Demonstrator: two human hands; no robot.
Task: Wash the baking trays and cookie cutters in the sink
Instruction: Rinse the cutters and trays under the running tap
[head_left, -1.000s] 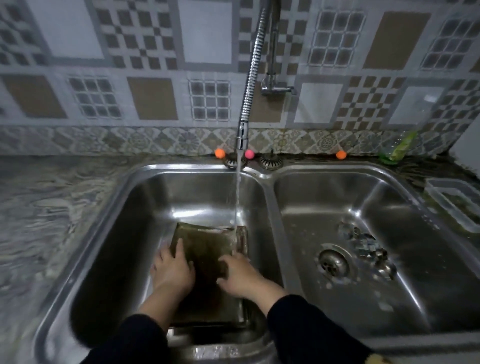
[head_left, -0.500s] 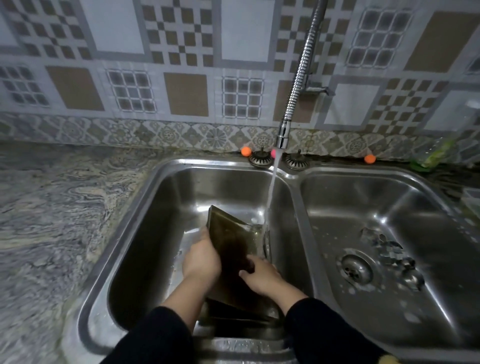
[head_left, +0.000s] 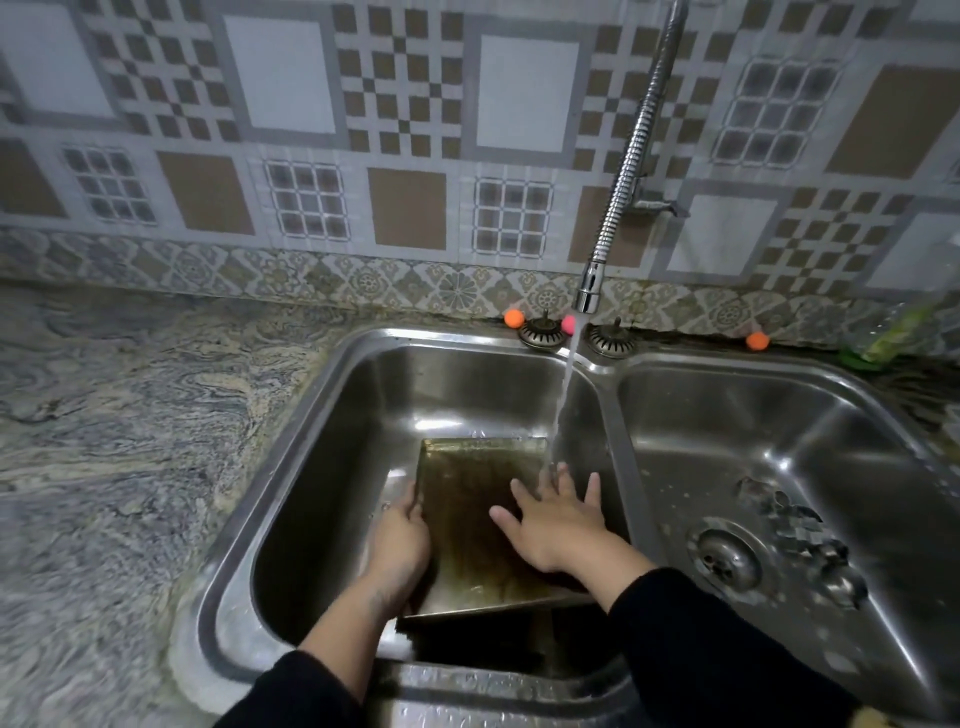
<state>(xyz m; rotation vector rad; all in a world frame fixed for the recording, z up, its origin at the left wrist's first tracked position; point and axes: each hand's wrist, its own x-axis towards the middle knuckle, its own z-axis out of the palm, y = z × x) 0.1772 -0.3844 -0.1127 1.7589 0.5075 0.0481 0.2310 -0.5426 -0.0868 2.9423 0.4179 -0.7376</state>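
A dark, stained baking tray (head_left: 467, 499) lies tilted in the left basin of the steel double sink (head_left: 322, 426). My left hand (head_left: 400, 540) grips the tray's left edge. My right hand (head_left: 556, 519) rests flat on the tray's face with fingers spread, and the water stream (head_left: 563, 400) from the flexible tap (head_left: 623, 171) falls on its fingertips. Another dark tray (head_left: 493, 642) shows underneath at the near side. Several metal cookie cutters (head_left: 800, 535) lie in the right basin beside the drain (head_left: 724, 558).
A marbled stone counter (head_left: 119, 441) spreads to the left of the sink. Two sink strainers (head_left: 543, 332) and small orange and pink balls (head_left: 513, 318) sit along the back rim. A green bottle (head_left: 893, 338) leans at the far right against the tiled wall.
The tray has been laid flatter from a steep tilt. My right hand has opened and spread over its face under the stream. The view has shifted left.
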